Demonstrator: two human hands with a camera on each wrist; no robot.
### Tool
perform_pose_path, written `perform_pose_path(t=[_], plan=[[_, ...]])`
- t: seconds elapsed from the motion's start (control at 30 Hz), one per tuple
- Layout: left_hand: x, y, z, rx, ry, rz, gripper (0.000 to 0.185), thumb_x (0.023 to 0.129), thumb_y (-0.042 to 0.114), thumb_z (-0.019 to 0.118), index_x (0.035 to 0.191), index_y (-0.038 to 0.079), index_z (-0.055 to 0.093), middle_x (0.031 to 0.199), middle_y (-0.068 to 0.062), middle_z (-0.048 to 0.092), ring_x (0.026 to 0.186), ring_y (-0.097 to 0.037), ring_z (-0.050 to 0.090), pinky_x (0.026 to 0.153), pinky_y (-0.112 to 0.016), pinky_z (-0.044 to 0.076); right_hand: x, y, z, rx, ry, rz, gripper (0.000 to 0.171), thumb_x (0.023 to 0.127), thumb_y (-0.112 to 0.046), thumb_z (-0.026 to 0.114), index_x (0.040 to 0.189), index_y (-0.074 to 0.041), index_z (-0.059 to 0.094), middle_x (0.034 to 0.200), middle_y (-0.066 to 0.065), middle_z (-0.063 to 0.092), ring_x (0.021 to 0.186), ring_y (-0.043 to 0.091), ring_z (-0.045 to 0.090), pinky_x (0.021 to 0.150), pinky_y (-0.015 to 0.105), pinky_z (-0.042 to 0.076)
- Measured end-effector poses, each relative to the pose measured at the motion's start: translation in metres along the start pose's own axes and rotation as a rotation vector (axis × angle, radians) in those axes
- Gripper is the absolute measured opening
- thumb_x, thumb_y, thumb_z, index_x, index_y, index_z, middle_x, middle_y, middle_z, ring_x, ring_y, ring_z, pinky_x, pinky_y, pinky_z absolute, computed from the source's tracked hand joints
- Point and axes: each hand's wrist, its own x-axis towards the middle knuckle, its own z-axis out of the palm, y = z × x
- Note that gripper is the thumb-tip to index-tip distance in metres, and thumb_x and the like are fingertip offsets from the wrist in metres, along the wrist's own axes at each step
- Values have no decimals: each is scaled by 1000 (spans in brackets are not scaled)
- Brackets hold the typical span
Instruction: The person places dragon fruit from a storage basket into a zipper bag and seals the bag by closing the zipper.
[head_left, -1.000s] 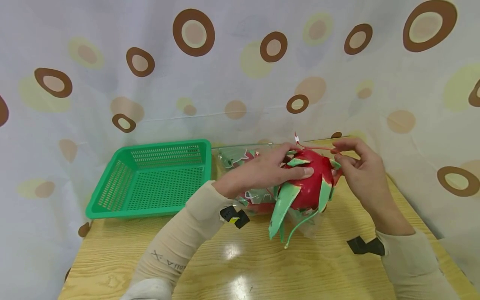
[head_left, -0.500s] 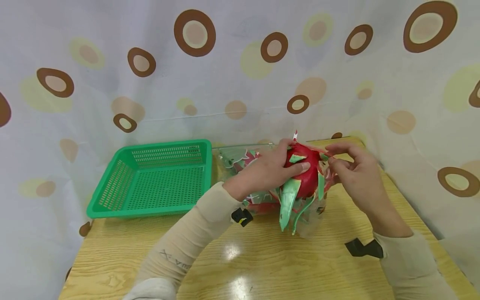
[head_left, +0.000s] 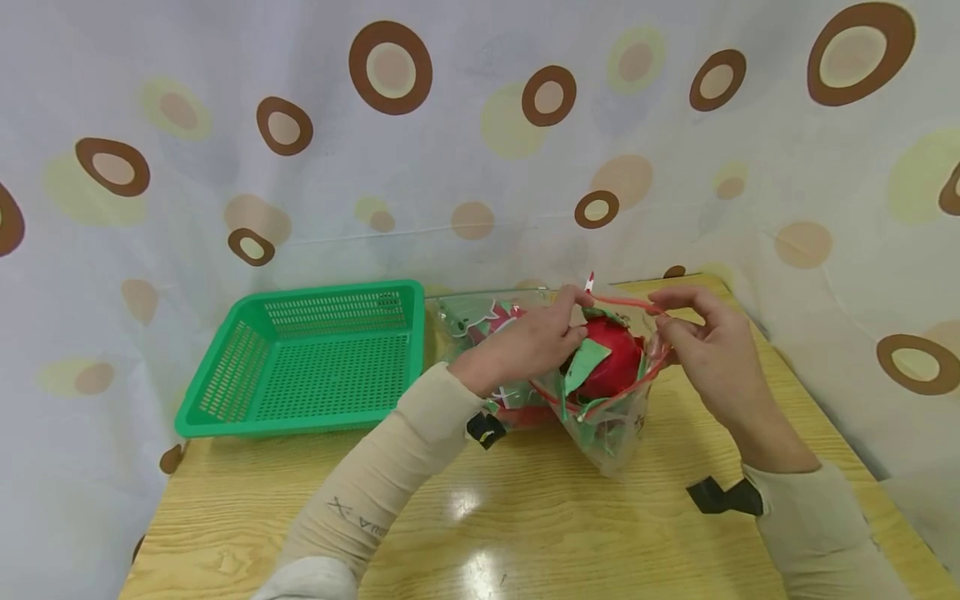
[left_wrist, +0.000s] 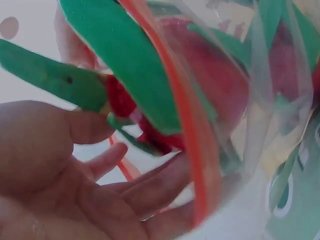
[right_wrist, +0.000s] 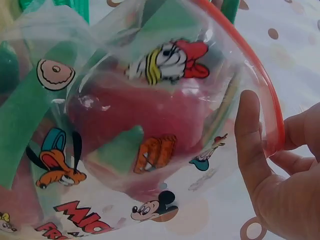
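While both hands' fingers pinch the bag (head_left: pixel 611 417), seemingly, a green basket (head_left: pixel 307 362) sits left.

We've got a red fruit (head_left: pixel 611 367) with green scales in a clear cartoon-print bag (head_left: pixel 615 433) with a red rim. Green basket (head_left: pixel 315 358), yellowish wood-grain table (head_left: pixel 525 517), and a white curtain (head_left: pixel 480 150) with brown rings.

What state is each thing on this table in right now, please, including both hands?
Zip bag: open at the red rim, standing on the table.
Dragon fruit: inside the zip bag, top showing.
Left hand: fingers pinch the bag's rim.
Right hand: fingers pinch the rim's opposite side.
Green basket: upright, nothing visible inside.
Second bag: lying behind the left hand.
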Motion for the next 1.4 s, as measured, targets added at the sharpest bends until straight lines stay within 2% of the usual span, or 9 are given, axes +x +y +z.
perform_pose_path(t=[0.13,0.27,0.47,0.57,0.67,0.83,1.1,1.27,1.4], plan=[[-3,-3,-4,138,146,2,22,103,23,48,123,15,50,91,3,61,69,-9,55,60,-22,45,-1,-1,-2,-38,13,5,22,100,-4,52,120,2,58,102,4,58,61,9,61,57,23,57],[-10,-10,-5,304,258,-60,25,98,26,56,118,11,50,98,-2,57,63,-13,55,52,-23,44,-1,-1,-5,-35,23,-2,24,100,-5,52,122,4,56,102,8,57,61,10,61,58,23,57],[-21,-20,-8,388,91,-218,47,96,33,56,130,3,43,83,-6,55,56,-16,53,47,-27,42,-2,0,-10,-2,39,20,23,100,-4,52,121,3,57,84,5,62,61,12,62,59,24,57],[-24,-22,-14,244,-63,-217,44,99,24,52,136,2,43,73,-2,56,48,-12,46,47,-25,39,-1,0,-12,-2,54,18,22,99,-4,52,120,2,58,75,3,63,61,12,62,60,24,58],[-23,-22,-18,32,-101,-165,41,101,15,48,141,5,42,73,-3,58,44,-13,45,45,-24,38,0,0,-12,15,84,0,21,99,-2,52,118,3,58,74,2,63,60,12,62,62,22,58],[-19,-18,-19,-184,16,-84,36,105,15,40,140,11,43,72,-6,56,45,-21,56,48,-29,49,2,0,-10,42,160,-48,21,97,2,51,115,3,61,80,2,63,58,9,61,62,18,56],[-9,-24,-16,-310,229,-115,32,107,17,35,138,16,43,67,-11,51,47,-26,54,54,-36,56,0,2,-14,102,230,-115,22,96,5,49,115,8,59,104,9,57,63,10,66,63,20,58],[-2,-23,-11,-316,242,-81,30,107,17,36,135,15,45,66,-9,52,47,-24,55,51,-33,54,-4,1,-17,76,198,-83,22,97,4,49,115,4,60,107,9,56,61,11,66,61,22,58],[0,-18,-10,-296,206,-84,32,105,21,42,137,16,43,71,-7,56,50,-22,56,50,-30,49,-6,-2,-20,-103,144,-47,25,97,1,49,120,-3,60,99,3,61,58,9,64,58,19,55]])
